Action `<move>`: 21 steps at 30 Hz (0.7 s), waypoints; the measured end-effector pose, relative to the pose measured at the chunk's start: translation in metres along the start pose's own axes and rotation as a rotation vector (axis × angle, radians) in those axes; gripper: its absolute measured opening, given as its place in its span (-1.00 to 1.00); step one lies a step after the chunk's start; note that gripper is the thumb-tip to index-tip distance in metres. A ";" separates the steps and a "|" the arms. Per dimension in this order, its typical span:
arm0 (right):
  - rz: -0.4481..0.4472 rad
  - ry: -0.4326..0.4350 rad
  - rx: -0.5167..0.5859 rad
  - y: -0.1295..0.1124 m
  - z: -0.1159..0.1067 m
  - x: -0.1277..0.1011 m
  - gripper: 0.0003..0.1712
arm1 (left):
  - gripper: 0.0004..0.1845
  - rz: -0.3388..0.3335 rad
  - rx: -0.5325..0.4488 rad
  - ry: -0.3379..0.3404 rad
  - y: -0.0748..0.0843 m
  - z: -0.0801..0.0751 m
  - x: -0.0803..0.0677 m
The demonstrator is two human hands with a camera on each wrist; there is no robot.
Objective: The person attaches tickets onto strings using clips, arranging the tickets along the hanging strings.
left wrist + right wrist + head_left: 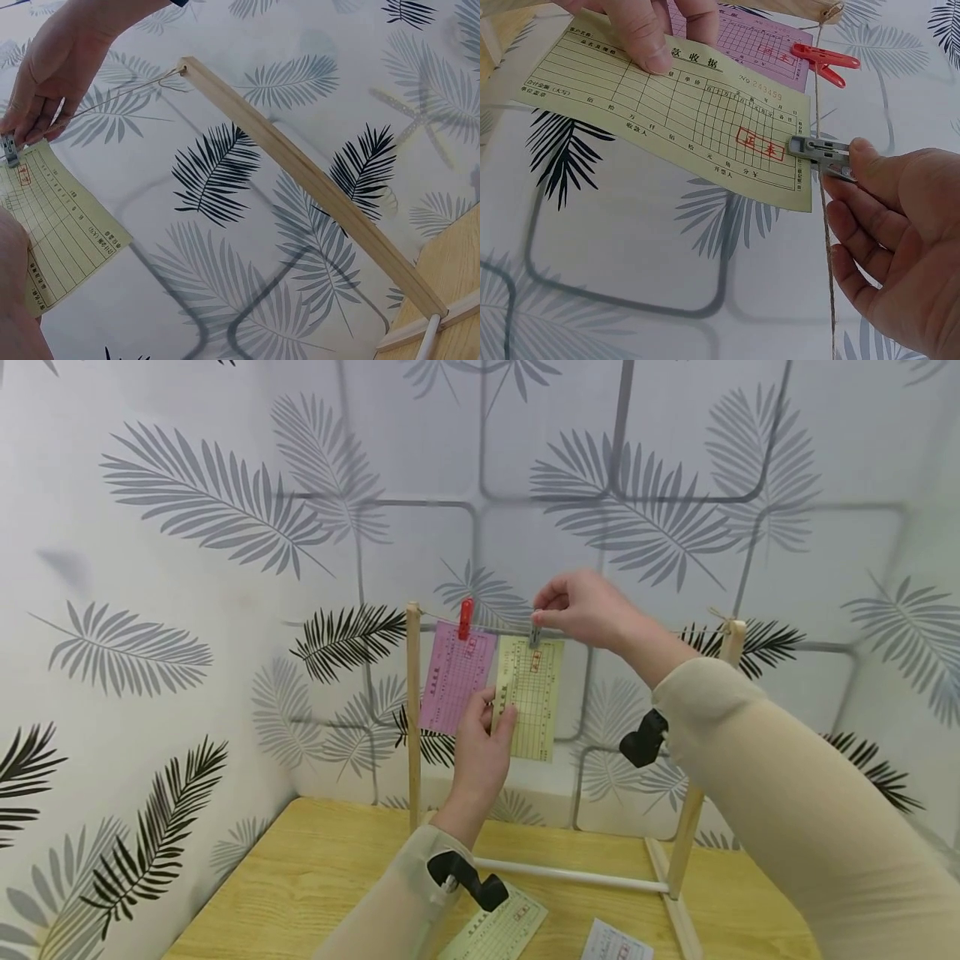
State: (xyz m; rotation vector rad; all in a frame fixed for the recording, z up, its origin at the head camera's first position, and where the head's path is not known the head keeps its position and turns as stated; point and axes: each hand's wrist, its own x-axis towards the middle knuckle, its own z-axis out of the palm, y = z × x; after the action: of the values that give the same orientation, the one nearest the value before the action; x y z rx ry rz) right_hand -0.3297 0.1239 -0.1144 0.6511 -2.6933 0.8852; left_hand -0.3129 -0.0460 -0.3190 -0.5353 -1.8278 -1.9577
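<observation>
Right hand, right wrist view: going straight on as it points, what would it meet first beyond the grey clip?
Probably the yellow slip, which the grey clip overlaps, though depth is unclear.

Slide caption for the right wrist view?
Right hand pinches the gray clip on a yellow slip held by the left hand; pink slip alongside.

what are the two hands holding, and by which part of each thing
The left hand pinches the yellow slip by its long edge nearer the pink slip; the right hand pinches the grey clothespin by its handle end.
</observation>
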 end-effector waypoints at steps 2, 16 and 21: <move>-0.003 -0.009 -0.007 0.000 0.000 -0.001 -0.65 | -0.69 0.002 -0.007 -0.005 0.000 0.000 0.000; 0.005 -0.037 -0.019 0.001 -0.002 -0.002 -0.51 | -0.65 0.008 -0.003 0.000 -0.007 -0.001 0.001; 0.012 -0.041 -0.028 0.001 -0.003 -0.004 -0.51 | -0.66 0.008 0.017 0.008 -0.006 -0.001 -0.001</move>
State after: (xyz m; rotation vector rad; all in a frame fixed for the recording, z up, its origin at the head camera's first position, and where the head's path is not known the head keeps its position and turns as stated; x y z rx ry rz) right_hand -0.3269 0.1277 -0.1140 0.6557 -2.7434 0.8449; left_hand -0.3153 -0.0466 -0.3249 -0.5274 -1.8332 -1.9348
